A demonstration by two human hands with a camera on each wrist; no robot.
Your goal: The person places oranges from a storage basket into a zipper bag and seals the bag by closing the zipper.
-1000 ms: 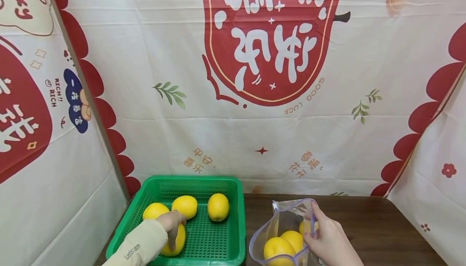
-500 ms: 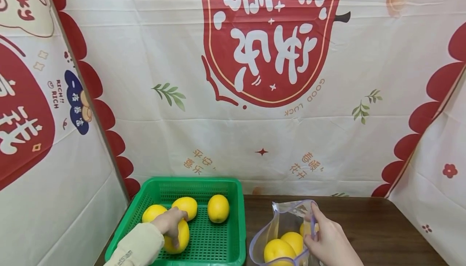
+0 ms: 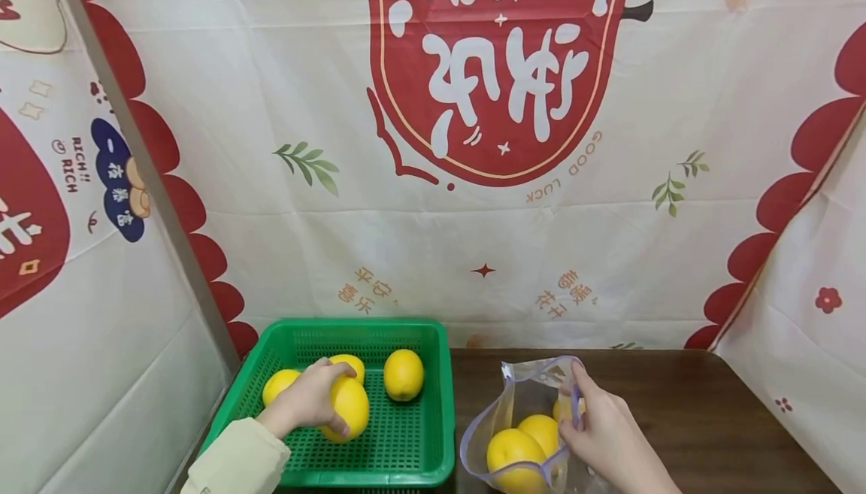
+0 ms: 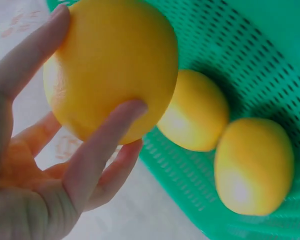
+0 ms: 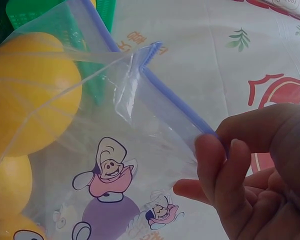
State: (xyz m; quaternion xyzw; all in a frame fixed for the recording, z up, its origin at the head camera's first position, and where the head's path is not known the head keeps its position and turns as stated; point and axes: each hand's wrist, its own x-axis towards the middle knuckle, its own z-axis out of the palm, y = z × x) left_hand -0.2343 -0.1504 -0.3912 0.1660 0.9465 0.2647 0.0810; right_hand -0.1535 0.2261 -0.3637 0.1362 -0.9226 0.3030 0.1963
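My left hand (image 3: 307, 398) grips a yellow lemon-like fruit (image 3: 350, 408) and holds it over the green basket (image 3: 448, 404). In the left wrist view the fingers and thumb curl round this fruit (image 4: 115, 65), while two others lie in the basket behind. Three more yellow fruits rest in the basket: one by my wrist (image 3: 279, 384), one partly hidden behind my fingers, and one at the back right (image 3: 404, 375). My right hand (image 3: 605, 422) pinches the purple-edged rim of a clear zip bag (image 3: 476, 434), whose mouth is held apart. Several yellow fruits (image 3: 516, 455) sit inside it.
Basket and bag stand side by side on a dark wooden table (image 3: 704, 419). A white printed cloth (image 3: 433, 268) rises behind them, and similar cloth walls (image 3: 135, 343) close off the left and right sides. Cartoon figures (image 5: 110, 172) are printed on the bag.
My left hand has lifted the fruit up and to the right from its place in the basket. The right hand keeps its pinch on the bag's rim. The head view has shifted slightly.
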